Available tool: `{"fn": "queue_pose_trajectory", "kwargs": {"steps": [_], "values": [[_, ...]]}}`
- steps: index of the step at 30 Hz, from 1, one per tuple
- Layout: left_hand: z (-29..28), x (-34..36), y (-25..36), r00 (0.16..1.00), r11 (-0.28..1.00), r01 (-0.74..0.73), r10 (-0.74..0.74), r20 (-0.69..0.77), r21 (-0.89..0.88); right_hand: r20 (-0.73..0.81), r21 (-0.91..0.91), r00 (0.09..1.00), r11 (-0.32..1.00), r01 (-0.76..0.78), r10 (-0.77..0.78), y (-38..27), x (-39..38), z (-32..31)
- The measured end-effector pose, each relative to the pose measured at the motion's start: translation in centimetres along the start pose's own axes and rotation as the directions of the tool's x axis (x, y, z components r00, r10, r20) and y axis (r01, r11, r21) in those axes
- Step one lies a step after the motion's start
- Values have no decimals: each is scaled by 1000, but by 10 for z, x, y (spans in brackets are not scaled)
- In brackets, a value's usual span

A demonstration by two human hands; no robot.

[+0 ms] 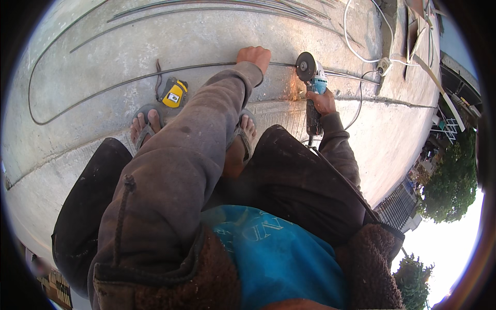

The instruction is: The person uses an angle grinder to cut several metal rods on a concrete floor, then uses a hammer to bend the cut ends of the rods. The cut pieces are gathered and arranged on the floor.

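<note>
Seeing a yellow-and-black tape measure (174,93) on the concrete ground (93,67), and seeing leafy trees (448,178) beside bright sky (439,245) at lower right.

We see dull, matt metal in the rod (206,65) and smooth plastic on the grinder (312,118), whose disc (306,66) looks matt and gritty. The tape measure (174,93) has smooth, slightly glossy plastic. The floor (77,62) is rough, matt concrete. Our jacket (181,150) is dull cloth (its lining (214,274) shaggy, like fleece), and our shirt (279,258) is smooth, faintly sheened cloth.
</note>
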State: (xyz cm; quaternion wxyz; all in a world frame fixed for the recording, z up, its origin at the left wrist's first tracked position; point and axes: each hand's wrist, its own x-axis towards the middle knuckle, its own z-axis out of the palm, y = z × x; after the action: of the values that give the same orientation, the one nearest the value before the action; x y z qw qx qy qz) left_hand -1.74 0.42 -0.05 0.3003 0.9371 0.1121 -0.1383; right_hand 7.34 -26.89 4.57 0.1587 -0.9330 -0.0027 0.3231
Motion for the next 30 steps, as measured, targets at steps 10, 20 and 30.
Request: {"fn": "queue_pose_trajectory", "kwargs": {"steps": [10, 20, 30], "values": [[0, -1, 0, 1000, 1000, -1, 1, 0, 11, -70, 38, 994, 996, 86, -84, -14, -3, 1], [2, 0, -2, 1000, 1000, -6, 6, -2, 20, -18, 23, 1000, 1000, -19, 19, -15, -5, -1], [-3, -2, 0, 1000, 1000, -6, 6, 15, 3, -6, -38, 1000, 999, -17, 16, -3, -2, -2]]}}
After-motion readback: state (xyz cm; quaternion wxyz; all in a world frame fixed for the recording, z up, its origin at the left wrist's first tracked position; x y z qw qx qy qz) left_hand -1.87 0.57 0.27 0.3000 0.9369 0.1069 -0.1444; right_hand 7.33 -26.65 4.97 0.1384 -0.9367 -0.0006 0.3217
